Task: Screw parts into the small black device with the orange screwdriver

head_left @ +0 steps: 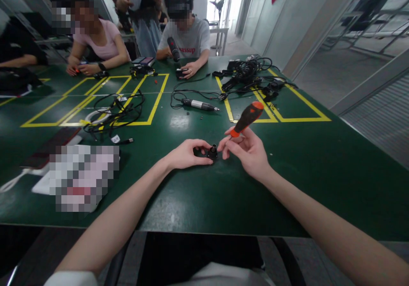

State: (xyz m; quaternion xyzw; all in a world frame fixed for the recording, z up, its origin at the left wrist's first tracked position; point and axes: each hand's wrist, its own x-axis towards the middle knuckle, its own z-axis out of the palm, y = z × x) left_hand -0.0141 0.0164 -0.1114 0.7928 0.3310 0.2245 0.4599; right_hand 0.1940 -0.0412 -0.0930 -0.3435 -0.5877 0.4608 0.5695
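On the green table a small black round part with a raised metal-looking centre stands upright. My left hand is closed around its left side, thumb in front and fingers behind. Just to the right, my right hand grips a screwdriver with a black and orange handle. The handle leans up and to the right, and its thin shaft points down-left past my fingers toward the black part. The screwdriver's tip is hidden by the fingers, so I cannot tell whether it touches the part.
Beyond my hands lies a corded pen-shaped power tool. Tangled black cables are heaped at the back right, more cables at the left. A phone and a blurred pouch lie front left. Across the table a co-worker holds a power screwdriver.
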